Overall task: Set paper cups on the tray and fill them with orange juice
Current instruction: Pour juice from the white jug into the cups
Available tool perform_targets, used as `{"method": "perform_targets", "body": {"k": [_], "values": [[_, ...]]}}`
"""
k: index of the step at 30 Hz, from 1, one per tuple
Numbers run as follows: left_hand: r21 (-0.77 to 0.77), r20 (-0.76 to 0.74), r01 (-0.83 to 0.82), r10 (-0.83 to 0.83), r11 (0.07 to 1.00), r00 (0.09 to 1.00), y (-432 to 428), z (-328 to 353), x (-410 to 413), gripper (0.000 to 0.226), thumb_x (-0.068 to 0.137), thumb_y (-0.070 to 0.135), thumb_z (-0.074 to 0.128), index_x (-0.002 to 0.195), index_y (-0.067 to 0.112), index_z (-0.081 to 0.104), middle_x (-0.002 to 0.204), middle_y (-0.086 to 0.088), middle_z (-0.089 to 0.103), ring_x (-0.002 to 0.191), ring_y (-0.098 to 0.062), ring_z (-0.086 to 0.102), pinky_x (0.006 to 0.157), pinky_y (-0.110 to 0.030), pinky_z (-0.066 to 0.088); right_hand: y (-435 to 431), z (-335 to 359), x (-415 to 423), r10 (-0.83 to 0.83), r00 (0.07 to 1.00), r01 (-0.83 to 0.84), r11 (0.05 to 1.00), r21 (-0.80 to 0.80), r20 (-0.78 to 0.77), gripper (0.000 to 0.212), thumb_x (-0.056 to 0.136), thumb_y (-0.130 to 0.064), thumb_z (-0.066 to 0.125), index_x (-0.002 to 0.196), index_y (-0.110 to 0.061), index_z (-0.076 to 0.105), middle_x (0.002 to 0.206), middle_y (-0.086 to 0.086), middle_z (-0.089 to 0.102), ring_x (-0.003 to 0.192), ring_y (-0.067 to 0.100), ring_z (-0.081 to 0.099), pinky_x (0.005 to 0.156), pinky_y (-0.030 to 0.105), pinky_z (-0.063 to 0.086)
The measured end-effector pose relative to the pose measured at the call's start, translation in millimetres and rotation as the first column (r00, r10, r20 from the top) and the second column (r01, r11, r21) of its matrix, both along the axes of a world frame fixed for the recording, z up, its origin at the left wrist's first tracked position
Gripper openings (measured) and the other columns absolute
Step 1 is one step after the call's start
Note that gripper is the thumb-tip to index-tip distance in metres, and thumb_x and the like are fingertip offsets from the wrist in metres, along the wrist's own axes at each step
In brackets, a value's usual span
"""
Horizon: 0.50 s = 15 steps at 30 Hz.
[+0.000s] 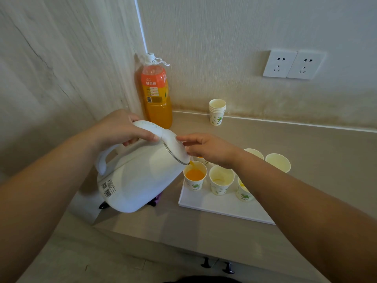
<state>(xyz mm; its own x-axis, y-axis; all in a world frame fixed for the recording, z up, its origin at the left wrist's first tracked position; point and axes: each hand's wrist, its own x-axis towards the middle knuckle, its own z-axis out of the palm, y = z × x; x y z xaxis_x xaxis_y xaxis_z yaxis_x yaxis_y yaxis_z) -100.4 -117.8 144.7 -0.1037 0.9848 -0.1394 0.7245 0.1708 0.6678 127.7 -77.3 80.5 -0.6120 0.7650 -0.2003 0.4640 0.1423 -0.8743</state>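
Left hand [120, 127]: forearm comes in from the lower left, fingers and thumb wrapped tight over the top of the handle of a white kettle [140, 176], which is tipped spout-down towards the right.

Right hand [210, 149]: reaches in across the tray, fingers fairly straight, fingertips resting on the kettle's lid [175, 146]. It holds nothing that I can see.

A thin orange stream falls from the spout into the front-left paper cup [194, 178], which holds orange juice well up its wall. This cup stands on the white tray [214, 207], near its left edge.

The middle front cup [221, 180] looks empty, with a pale inside. The cup to its right [243, 190] is half hidden by my right forearm; a bit of orange shows inside. Two pale cups [278, 162] stand further back; I cannot tell whether they are on the tray.

The tray is flat, rectangular and smooth, and lies on a matte beige bench [306, 144]. The cups are white paper with a green leaf print. A nested stack of cups [217, 112] stands by the back wall, and a tall plastic juice bottle [156, 92], capped, stands in the corner.
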Motion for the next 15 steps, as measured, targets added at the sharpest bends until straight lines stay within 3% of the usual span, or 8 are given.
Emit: {"method": "perform_targets", "body": {"k": [6, 10, 15], "values": [[-0.005, -0.011, 0.008, -0.009, 1.0, 1.0, -0.9, 0.7, 0.5, 0.042, 0.049, 0.048, 0.085, 0.078, 0.023, 0.069, 0.045, 0.005, 0.058, 0.051, -0.015, 0.053, 0.054, -0.027, 0.042, -2.0, 1.3, 0.8, 0.002, 1.0, -0.002, 1.0, 0.007, 0.005, 0.046, 0.094, -0.013, 0.05, 0.137, -0.03, 0.048, 0.141, 0.001, 0.048, 0.126, 0.015, 0.047, 0.106, 0.035, 0.041], [0.005, -0.032, 0.006, -0.005, 1.0, 0.999, -1.9, 0.9, 0.6, 0.028, 0.061, 0.04, 0.085, 0.072, 0.022, 0.068, 0.047, 0.005, 0.057, 0.052, -0.016, 0.053, 0.055, -0.027, 0.041, -2.5, 1.2, 0.8, 0.002, 1.0, -0.002, 1.0, 0.005, 0.008, 0.047, 0.094, -0.013, 0.05, 0.137, -0.03, 0.048, 0.142, 0.001, 0.048, 0.126, 0.016, 0.047, 0.107, 0.039, 0.04], [0.009, -0.032, 0.007, -0.006, 1.0, 0.999, -3.9, 0.3, 1.8, 0.027, 0.063, 0.038, 0.084, 0.077, 0.022, 0.069, 0.048, 0.005, 0.057, 0.055, -0.016, 0.054, 0.055, -0.028, 0.042, -3.6, 0.9, 0.6, 0.0, 1.0, 0.0, 1.0, 0.002, 0.003, 0.047, 0.093, -0.013, 0.05, 0.137, -0.03, 0.048, 0.141, 0.001, 0.049, 0.126, 0.016, 0.048, 0.107, 0.039, 0.041]]}}
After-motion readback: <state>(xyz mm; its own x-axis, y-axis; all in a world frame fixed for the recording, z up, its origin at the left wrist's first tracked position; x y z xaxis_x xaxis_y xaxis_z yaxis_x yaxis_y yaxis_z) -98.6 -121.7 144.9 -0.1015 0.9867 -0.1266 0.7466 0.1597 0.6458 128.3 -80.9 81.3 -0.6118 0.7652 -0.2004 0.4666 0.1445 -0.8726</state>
